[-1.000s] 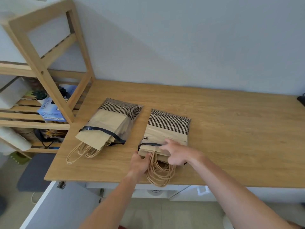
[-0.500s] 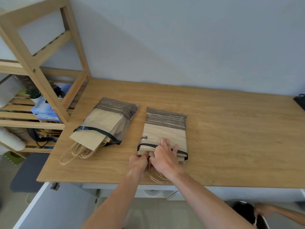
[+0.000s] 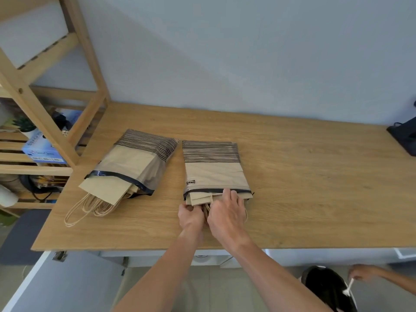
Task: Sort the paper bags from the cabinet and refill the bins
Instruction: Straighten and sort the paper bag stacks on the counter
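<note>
**Paper bags being drawn from sleeve on worktop**

Two plastic sleeves of paper bags are lying side by side on the wooden worktop (image 3: pixel 315 176). At the mouth of the right sleeve (image 3: pixel 213 167), the bags (image 3: pixel 202 198) are being gripped by the left hand (image 3: pixel 191 216), closed on their near edge, while the right hand (image 3: pixel 227 212) is being pressed over the twisted handles, fingers narrow. The left sleeve (image 3: pixel 135 161) is being left untouched, its bags half out. Handles could be snagged on the sleeve's black strip, and the stack fanned or torn, if pulled unevenly. A small black label on the right sleeve is too blurred to read.
</note>
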